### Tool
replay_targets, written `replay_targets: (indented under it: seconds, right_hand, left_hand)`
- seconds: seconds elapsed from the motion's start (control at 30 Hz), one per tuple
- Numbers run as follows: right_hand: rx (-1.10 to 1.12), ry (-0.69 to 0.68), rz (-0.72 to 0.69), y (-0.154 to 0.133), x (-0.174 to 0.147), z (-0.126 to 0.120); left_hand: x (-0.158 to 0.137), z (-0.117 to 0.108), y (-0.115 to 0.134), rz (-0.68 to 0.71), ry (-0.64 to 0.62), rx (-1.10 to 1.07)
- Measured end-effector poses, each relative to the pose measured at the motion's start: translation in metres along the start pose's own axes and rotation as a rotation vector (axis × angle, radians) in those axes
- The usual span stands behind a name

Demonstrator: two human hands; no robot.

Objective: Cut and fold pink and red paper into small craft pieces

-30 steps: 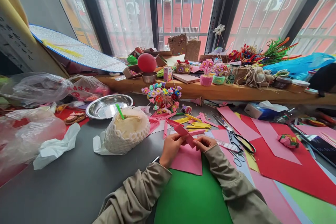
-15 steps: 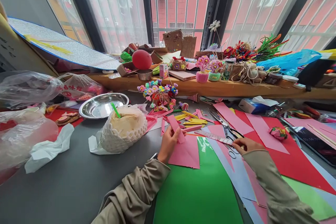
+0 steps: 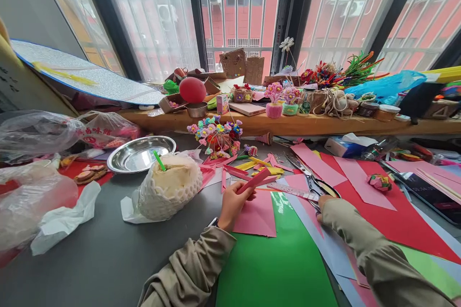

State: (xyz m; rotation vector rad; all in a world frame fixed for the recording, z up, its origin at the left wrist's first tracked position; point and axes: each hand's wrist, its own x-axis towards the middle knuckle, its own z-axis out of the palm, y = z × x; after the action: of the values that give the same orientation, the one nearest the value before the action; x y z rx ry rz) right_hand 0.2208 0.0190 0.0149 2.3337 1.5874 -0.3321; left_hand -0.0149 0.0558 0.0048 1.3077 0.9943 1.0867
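Note:
My left hand pinches a narrow folded strip of pink paper, tilted up to the right. Below it a pink paper square lies on a green sheet. On the right, my right hand is closed at the black handles of the scissors, whose blades point away to the upper left. The sleeve hides part of its fingers. A clear ruler runs leftward from beside that hand. Yellow strips and pink strips lie beyond my left hand.
A coconut in white foam netting with a green straw stands left, before a steel plate. Handmade flowers stand behind the strips. Red paper and a phone lie right. A crowded wooden ledge runs along the back.
My right hand has gone from the ruler's end to the scissors' handles, and a handle loop has shifted. In my left hand, the pink strip has turned to a narrower, slanted view.

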Motion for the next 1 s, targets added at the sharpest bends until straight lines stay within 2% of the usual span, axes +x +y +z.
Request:
replay_targets:
  seconds: [0.17,0.27,0.43,0.53,0.67,0.83,0.9,1.0]
  right_hand:
    - [-0.005,-0.038,-0.103,0.015,-0.003,-0.008]
    - [0.116,-0.035,-0.149,0.027,-0.004,-0.005]
    - [0.465,0.159,-0.174,0.034,-0.003,0.018]
    - [0.708,0.301,-0.198,0.026,-0.003,0.025]
    - [0.984,0.473,-0.183,0.001,-0.003,0.012]
    - [1.408,0.538,-0.3,-0.033,0.002,-0.008]
    - [1.428,0.559,-0.383,-0.042,0.006,-0.007]
    - [1.303,0.64,-0.464,-0.048,0.012,0.002]
  left_hand:
    - [0.0,0.002,-0.001,0.023,-0.028,0.023]
    - [-0.001,0.004,0.002,0.011,-0.038,0.007]
    - [-0.002,0.004,0.006,-0.036,-0.027,0.013]
    - [-0.002,0.003,0.006,-0.043,-0.05,0.026]
    - [-0.003,0.004,0.005,-0.045,-0.088,0.073]
    - [-0.005,0.005,0.003,-0.055,-0.177,0.129]
    - [-0.006,0.005,0.004,-0.066,-0.195,0.187]
    - [-0.007,0.006,0.004,-0.062,-0.21,0.249]
